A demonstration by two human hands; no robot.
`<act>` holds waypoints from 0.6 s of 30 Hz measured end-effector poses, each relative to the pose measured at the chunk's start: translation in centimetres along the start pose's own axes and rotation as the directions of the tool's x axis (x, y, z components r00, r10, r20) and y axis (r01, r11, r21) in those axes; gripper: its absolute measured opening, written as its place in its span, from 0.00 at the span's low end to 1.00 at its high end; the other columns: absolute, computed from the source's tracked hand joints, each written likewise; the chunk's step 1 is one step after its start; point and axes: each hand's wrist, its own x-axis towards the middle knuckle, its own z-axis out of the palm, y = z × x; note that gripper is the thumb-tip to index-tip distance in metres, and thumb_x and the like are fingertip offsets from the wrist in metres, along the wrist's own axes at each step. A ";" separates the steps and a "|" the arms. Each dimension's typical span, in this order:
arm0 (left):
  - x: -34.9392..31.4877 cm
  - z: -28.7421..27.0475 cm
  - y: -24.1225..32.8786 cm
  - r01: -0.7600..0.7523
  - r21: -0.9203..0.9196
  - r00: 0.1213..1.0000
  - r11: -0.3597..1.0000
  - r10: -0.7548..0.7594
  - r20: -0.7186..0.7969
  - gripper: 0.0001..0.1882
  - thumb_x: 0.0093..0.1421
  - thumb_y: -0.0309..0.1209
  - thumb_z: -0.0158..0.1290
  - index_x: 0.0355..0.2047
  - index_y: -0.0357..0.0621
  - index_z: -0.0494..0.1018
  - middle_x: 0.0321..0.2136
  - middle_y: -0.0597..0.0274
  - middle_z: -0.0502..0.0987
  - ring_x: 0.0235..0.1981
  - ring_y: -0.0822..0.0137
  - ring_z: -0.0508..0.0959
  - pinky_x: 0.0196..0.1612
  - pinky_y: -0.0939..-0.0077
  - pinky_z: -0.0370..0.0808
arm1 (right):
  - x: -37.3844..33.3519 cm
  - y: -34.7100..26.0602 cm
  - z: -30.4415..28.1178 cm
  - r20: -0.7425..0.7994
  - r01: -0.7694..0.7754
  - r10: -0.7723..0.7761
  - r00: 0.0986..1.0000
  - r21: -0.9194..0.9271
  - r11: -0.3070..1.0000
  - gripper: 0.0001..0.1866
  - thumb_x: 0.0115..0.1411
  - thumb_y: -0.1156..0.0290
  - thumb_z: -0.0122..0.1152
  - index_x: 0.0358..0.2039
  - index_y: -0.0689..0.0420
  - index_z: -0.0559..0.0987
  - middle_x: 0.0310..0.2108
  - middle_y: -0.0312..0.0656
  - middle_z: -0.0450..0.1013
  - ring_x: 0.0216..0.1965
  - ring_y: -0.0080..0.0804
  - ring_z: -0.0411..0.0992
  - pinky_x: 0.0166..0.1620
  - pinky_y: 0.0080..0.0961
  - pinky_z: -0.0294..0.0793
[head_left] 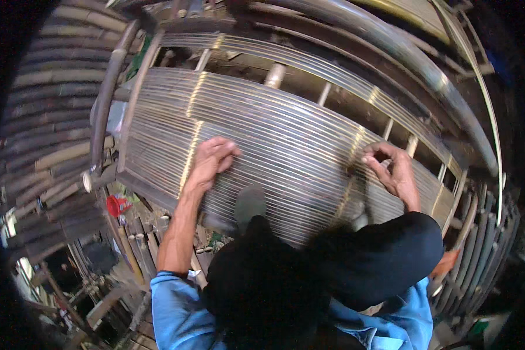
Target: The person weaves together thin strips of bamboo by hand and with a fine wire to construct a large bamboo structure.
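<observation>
A wide panel of thin parallel bamboo slats (286, 157) lies in front of me, crossed by rows of yellow binding (191, 151). Over its left part, beside one of these rows, is my left hand (216, 158), its fingers curled together. My right hand (392, 170) bends into a pinch at the panel's right side, near another yellow row. Whatever either pinch may hold is too fine to make out. A dark shoe (250, 204) rests on the slats between my arms.
Past a gap with crosspieces runs a narrower slatted strip (297, 58). Thick bamboo poles (414, 64) span the far side. Round poles form a surface (58, 111) at left, with a red container (118, 205) near the panel's left corner. Bundled poles (478, 251) stand at right.
</observation>
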 end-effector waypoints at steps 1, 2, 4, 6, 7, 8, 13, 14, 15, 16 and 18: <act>-0.3 -2.9 -0.2 0.007 0.058 0.987 0.998 0.002 -0.158 0.07 0.64 0.27 0.55 0.36 0.34 0.75 0.28 0.55 0.81 0.18 0.78 0.67 0.19 0.85 0.61 | 1.5 -1.3 -0.4 0.011 0.069 -0.068 0.998 -0.060 0.996 0.11 0.58 0.67 0.68 0.36 0.60 0.81 0.31 0.42 0.79 0.31 0.31 0.75 0.35 0.27 0.73; -0.8 -6.1 -1.1 0.002 0.038 0.983 0.999 0.005 -0.182 0.07 0.64 0.27 0.55 0.36 0.34 0.75 0.28 0.55 0.81 0.18 0.78 0.67 0.19 0.85 0.61 | 3.1 -3.5 -0.6 0.033 0.180 -0.177 0.984 -0.157 0.971 0.11 0.60 0.67 0.66 0.36 0.61 0.81 0.33 0.46 0.80 0.30 0.39 0.75 0.34 0.30 0.73; -0.9 -10.5 -2.5 -0.171 0.155 0.903 0.973 0.218 -0.371 0.07 0.65 0.28 0.55 0.36 0.36 0.76 0.29 0.59 0.81 0.18 0.80 0.68 0.22 0.84 0.63 | 6.6 -6.8 -0.6 0.162 0.204 -0.174 0.971 -0.191 0.960 0.11 0.61 0.67 0.65 0.36 0.62 0.81 0.31 0.50 0.78 0.27 0.41 0.74 0.32 0.33 0.71; 0.2 -12.6 -3.8 -0.157 0.175 0.867 0.972 0.220 -0.448 0.07 0.65 0.29 0.55 0.36 0.36 0.75 0.29 0.60 0.81 0.19 0.80 0.68 0.22 0.83 0.64 | 10.8 -8.6 0.1 0.264 0.332 -0.270 0.926 -0.231 0.914 0.12 0.61 0.66 0.65 0.35 0.64 0.81 0.28 0.51 0.76 0.25 0.45 0.71 0.30 0.36 0.69; 0.6 -13.2 -4.0 -0.126 0.206 0.825 0.970 0.218 -0.522 0.07 0.65 0.29 0.55 0.36 0.36 0.75 0.30 0.61 0.81 0.19 0.80 0.68 0.23 0.83 0.65 | 13.0 -10.3 0.8 0.358 0.419 -0.289 0.888 -0.370 0.829 0.10 0.61 0.68 0.63 0.33 0.64 0.80 0.28 0.52 0.75 0.28 0.49 0.73 0.32 0.38 0.72; 1.5 -13.4 -4.3 -0.145 0.185 0.805 0.972 0.225 -0.550 0.07 0.65 0.29 0.55 0.36 0.37 0.74 0.27 0.62 0.80 0.21 0.79 0.71 0.24 0.83 0.67 | 15.4 -11.3 2.0 0.404 0.520 -0.377 0.833 -0.339 0.784 0.09 0.61 0.69 0.63 0.32 0.63 0.79 0.28 0.52 0.75 0.30 0.50 0.73 0.34 0.40 0.73; 5.1 -14.6 -10.6 -0.327 0.303 0.641 0.895 0.446 -0.625 0.07 0.67 0.29 0.52 0.37 0.36 0.72 0.26 0.63 0.79 0.25 0.75 0.75 0.30 0.79 0.71 | 27.1 -16.2 12.6 0.517 0.772 -0.589 0.621 -0.276 0.572 0.07 0.61 0.70 0.58 0.36 0.59 0.78 0.31 0.52 0.76 0.36 0.53 0.75 0.39 0.44 0.76; 5.5 -14.4 -11.0 -0.309 0.295 0.636 0.904 0.427 -0.643 0.07 0.67 0.29 0.52 0.37 0.36 0.71 0.26 0.62 0.78 0.26 0.74 0.75 0.32 0.79 0.71 | 29.1 -16.8 15.0 0.475 0.778 -0.622 0.623 -0.300 0.552 0.08 0.62 0.68 0.58 0.36 0.59 0.78 0.32 0.52 0.76 0.36 0.52 0.76 0.40 0.44 0.76; 5.3 -14.3 -11.2 -0.288 0.290 0.633 0.913 0.409 -0.657 0.07 0.67 0.29 0.52 0.37 0.36 0.71 0.26 0.62 0.78 0.28 0.73 0.76 0.33 0.78 0.72 | 30.8 -17.3 17.4 0.429 0.781 -0.653 0.625 -0.323 0.535 0.09 0.63 0.65 0.57 0.36 0.58 0.78 0.34 0.52 0.76 0.36 0.52 0.76 0.40 0.44 0.76; 4.4 -14.8 -12.2 -0.186 0.255 0.631 0.949 0.315 -0.710 0.07 0.67 0.29 0.52 0.37 0.35 0.71 0.26 0.61 0.78 0.30 0.72 0.76 0.35 0.78 0.73 | 32.7 -17.9 21.4 0.435 0.780 -0.650 0.623 -0.280 0.559 0.10 0.63 0.64 0.57 0.37 0.57 0.79 0.35 0.50 0.76 0.36 0.51 0.76 0.40 0.44 0.77; 5.6 -13.4 -12.6 -0.234 0.251 0.599 0.939 0.343 -0.724 0.07 0.67 0.29 0.52 0.38 0.35 0.71 0.26 0.61 0.77 0.29 0.72 0.76 0.35 0.78 0.73 | 35.0 -19.2 23.7 0.437 0.759 -0.622 0.649 -0.312 0.572 0.11 0.63 0.62 0.56 0.37 0.56 0.80 0.36 0.49 0.77 0.37 0.50 0.76 0.40 0.43 0.77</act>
